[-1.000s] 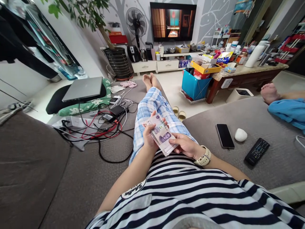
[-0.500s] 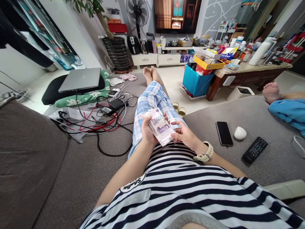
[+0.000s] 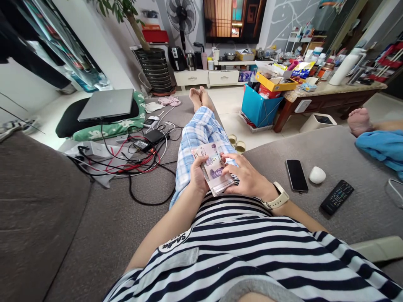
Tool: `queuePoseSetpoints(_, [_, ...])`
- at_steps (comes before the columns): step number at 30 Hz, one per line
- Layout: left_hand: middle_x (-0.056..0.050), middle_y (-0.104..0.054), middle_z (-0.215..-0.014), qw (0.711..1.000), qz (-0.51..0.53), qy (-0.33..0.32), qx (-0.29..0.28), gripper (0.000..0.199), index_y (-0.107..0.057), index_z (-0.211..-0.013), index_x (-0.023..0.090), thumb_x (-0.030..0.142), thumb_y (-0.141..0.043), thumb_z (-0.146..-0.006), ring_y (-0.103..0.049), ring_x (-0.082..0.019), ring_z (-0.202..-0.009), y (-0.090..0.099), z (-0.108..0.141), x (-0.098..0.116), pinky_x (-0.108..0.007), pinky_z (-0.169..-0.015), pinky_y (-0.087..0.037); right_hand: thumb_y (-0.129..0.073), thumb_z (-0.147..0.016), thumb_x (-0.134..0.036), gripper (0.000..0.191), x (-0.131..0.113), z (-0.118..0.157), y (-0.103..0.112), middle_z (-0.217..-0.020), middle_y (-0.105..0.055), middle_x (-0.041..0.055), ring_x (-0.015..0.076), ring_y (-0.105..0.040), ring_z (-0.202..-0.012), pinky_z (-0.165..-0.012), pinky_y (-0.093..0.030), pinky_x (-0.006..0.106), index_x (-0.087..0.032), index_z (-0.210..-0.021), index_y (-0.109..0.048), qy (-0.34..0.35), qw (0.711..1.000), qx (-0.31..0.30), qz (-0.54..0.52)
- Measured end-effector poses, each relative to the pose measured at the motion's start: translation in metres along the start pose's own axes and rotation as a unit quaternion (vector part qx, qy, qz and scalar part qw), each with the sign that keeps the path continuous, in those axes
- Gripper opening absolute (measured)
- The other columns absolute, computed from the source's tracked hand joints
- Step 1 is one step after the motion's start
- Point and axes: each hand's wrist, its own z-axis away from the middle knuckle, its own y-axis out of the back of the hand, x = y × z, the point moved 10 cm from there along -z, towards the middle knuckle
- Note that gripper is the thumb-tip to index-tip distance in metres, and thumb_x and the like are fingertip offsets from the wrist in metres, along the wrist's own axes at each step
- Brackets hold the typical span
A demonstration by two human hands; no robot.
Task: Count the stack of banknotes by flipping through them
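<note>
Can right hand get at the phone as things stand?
Likely yes: the phone lies uncovered on the sofa to the right, nothing visible in the way, though the right hand is at the banknotes.

Both forearms [image 3: 168,226] were angled inward. The left hand [image 3: 199,176] was closed in a grip, thumb [image 3: 200,160] laid on top; the right hand [image 3: 247,176] was held beside it, its fingers [image 3: 232,169] bent and spread.

The left hand [image 3: 199,177] grips a stack of banknotes [image 3: 211,162], thumb on top; the right hand [image 3: 247,176], fingers curved, lies over its three o'clock side. From the stack, tangled cables [image 3: 147,168] lie at nine o'clock, a closed laptop [image 3: 107,105] at ten, the television [image 3: 220,19] at twelve, a phone [image 3: 296,175] and remote control [image 3: 336,197] around three.
</note>
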Motion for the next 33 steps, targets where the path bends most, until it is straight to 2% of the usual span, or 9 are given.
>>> queuePoseSetpoints(8, [-0.014, -0.076, -0.087, 1.000, 0.009, 0.008, 0.003, 0.044, -0.068, -0.110, 0.009, 0.027, -0.054, -0.072, -0.074, -0.031, -0.085, -0.001, 0.001, -0.002, -0.044, -0.076, -0.061, -0.087, -0.072, -0.041, 0.047, 0.005, -0.001, 0.001, -0.145, -0.047, 0.0154, 0.0351, -0.045, -0.138, -0.113, -0.038, 0.058, -0.024, -0.110, -0.065, -0.011, 1.000, -0.011, -0.008])
queuePoseSetpoints(12, [-0.015, -0.076, -0.090, 1.000, 0.002, 0.006, -0.006, 0.043, -0.068, -0.109, 0.008, 0.027, -0.054, -0.072, -0.074, -0.031, -0.082, -0.003, 0.002, -0.002, -0.045, -0.077, -0.061, -0.084, -0.076, -0.038, 0.040, 0.004, -0.001, 0.005, -0.145, -0.048, 0.0157, 0.0347, -0.046, -0.138, -0.113, -0.038, 0.058, -0.023, -0.108, -0.065, -0.009, 1.000, 0.006, -0.012])
queuePoseSetpoints(21, [-0.013, -0.076, -0.091, 1.000, -0.005, -0.009, 0.002, 0.050, -0.067, -0.118, 0.013, 0.027, -0.056, -0.071, -0.074, -0.032, -0.087, 0.003, -0.003, 0.000, -0.048, -0.078, -0.062, -0.084, -0.075, -0.039, 0.041, 0.006, -0.002, 0.003, -0.146, -0.048, 0.0152, 0.0353, -0.044, -0.139, -0.114, -0.036, 0.060, -0.025, -0.108, -0.065, -0.019, 0.999, 0.009, -0.038])
queuePoseSetpoints(24, [-0.012, -0.076, -0.087, 1.000, -0.015, -0.010, 0.006, 0.052, -0.067, -0.118, 0.014, 0.027, -0.056, -0.069, -0.074, -0.031, -0.082, 0.002, 0.000, 0.002, -0.048, -0.074, -0.062, -0.086, -0.073, -0.043, 0.052, 0.007, 0.003, 0.003, -0.145, -0.048, 0.0153, 0.0352, -0.045, -0.139, -0.114, -0.037, 0.060, -0.025, -0.115, -0.062, -0.037, 0.997, 0.024, -0.067])
queuePoseSetpoints(26, [-0.012, -0.075, -0.086, 0.999, -0.029, -0.013, -0.013, 0.054, -0.067, -0.119, 0.014, 0.025, -0.057, -0.067, -0.074, -0.031, -0.080, -0.006, 0.007, 0.009, -0.049, -0.074, -0.062, -0.086, -0.072, -0.047, 0.059, 0.015, 0.010, 0.009, -0.144, -0.049, 0.0167, 0.0353, -0.046, -0.139, -0.113, -0.040, 0.058, -0.024, -0.120, -0.059, -0.069, 0.991, 0.055, -0.098])
queuePoseSetpoints(29, [-0.010, -0.075, -0.092, 0.996, -0.033, -0.066, -0.049, 0.062, -0.065, -0.126, 0.019, 0.020, -0.057, -0.064, -0.074, -0.030, -0.084, -0.023, 0.022, 0.041, -0.049, -0.079, -0.062, -0.076, -0.083, -0.051, 0.052, 0.036, 0.012, 0.025, -0.138, -0.055, 0.0152, 0.0313, -0.055, -0.130, -0.099, -0.053, 0.049, -0.025, -0.124, -0.056, -0.130, 0.977, 0.086, -0.149])
queuePoseSetpoints(31, [-0.009, -0.074, -0.092, 0.991, -0.042, -0.112, -0.061, 0.066, -0.063, -0.130, 0.024, 0.019, -0.057, -0.064, -0.074, -0.030, -0.086, -0.034, 0.033, 0.071, -0.051, -0.081, -0.062, -0.071, -0.086, -0.052, 0.050, 0.048, -0.001, 0.045, -0.130, -0.060, 0.0132, 0.0287, -0.061, -0.119, -0.092, -0.056, 0.045, -0.024, -0.124, -0.056, -0.152, 0.971, 0.099, -0.157])
queuePoseSetpoints(33, [-0.009, -0.074, -0.098, 0.984, -0.059, -0.147, -0.081, 0.068, -0.063, -0.130, 0.026, 0.019, -0.058, -0.063, -0.074, -0.033, -0.092, -0.047, 0.043, 0.099, -0.053, -0.082, -0.062, -0.071, -0.086, -0.052, 0.052, 0.047, -0.030, 0.067, -0.127, -0.062, 0.0127, 0.0277, -0.062, -0.116, -0.093, -0.055, 0.044, -0.023, -0.127, -0.057, -0.131, 0.974, 0.096, -0.156])
